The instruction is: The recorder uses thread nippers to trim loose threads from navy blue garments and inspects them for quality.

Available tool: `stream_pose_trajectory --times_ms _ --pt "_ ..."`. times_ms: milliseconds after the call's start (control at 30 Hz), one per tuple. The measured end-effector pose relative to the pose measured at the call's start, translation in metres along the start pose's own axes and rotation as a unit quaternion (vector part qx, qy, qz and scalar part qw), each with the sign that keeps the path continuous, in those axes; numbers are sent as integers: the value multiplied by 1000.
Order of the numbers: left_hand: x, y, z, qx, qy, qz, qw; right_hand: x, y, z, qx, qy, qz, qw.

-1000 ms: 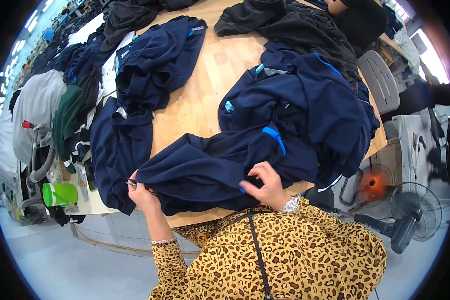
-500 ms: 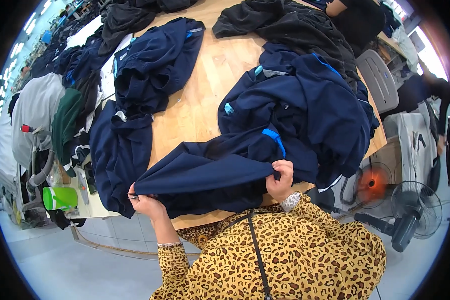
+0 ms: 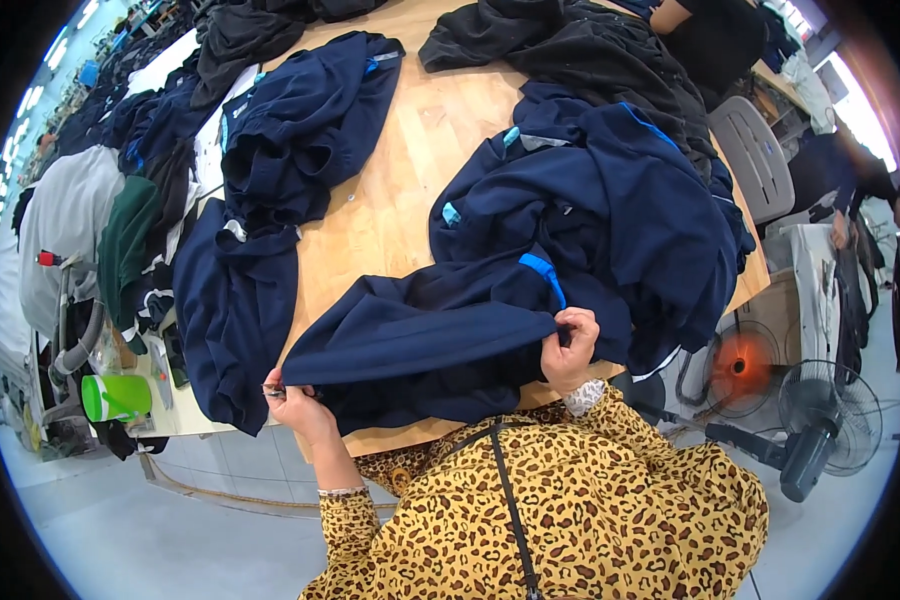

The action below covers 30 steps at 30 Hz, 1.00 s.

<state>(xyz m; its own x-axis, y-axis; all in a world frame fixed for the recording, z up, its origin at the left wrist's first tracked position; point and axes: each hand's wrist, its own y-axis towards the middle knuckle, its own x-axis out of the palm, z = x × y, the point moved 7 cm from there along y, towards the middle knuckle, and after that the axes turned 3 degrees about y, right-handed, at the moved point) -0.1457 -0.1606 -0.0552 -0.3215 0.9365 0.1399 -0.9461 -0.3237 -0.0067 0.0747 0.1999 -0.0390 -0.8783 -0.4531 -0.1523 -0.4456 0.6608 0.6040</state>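
Note:
A navy garment [image 3: 410,345] is stretched between my two hands at the table's near edge. My left hand [image 3: 298,408] is closed on its left corner; a small dark metal tool, too small to name, shows by those fingers. My right hand [image 3: 570,350] pinches the other end of the same folded edge. A bright blue strip [image 3: 543,272] lies on the cloth just beyond my right hand. Past it, a heap of navy garments [image 3: 660,230] covers the right side of the wooden table [image 3: 370,235].
More navy garments [image 3: 300,130] lie at the left, one [image 3: 235,320] hanging over the edge. Dark grey clothes [image 3: 570,50] are piled at the back. A green bucket [image 3: 116,398] stands lower left; a fan [image 3: 815,440] and a grey chair [image 3: 753,155] stand right. Other people are at the far right.
The view has shifted slightly. My hands keep their hold on the garment's edge, which sags a little more, and my right hand sits slightly higher.

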Motion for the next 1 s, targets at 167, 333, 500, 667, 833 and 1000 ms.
stream_pose_trajectory --times_ms 167,333,500,667,833,1000 --pt "6 -10 15 11 58 1 998 5 8 -4 24 -40 -60 997" --pt "9 -12 10 48 123 -16 991 41 5 -25 -25 -287 -280 916" --pt "19 -22 14 33 91 -41 994 80 4 -84 -106 -141 -354 918" --pt "47 -47 27 120 144 -100 977 143 10 -124 -96 26 -376 921" --pt "93 -91 87 409 239 -210 856 162 28 -125 -112 21 -334 936" --pt "110 -85 81 401 257 -183 860 112 67 -129 -155 35 -192 969"
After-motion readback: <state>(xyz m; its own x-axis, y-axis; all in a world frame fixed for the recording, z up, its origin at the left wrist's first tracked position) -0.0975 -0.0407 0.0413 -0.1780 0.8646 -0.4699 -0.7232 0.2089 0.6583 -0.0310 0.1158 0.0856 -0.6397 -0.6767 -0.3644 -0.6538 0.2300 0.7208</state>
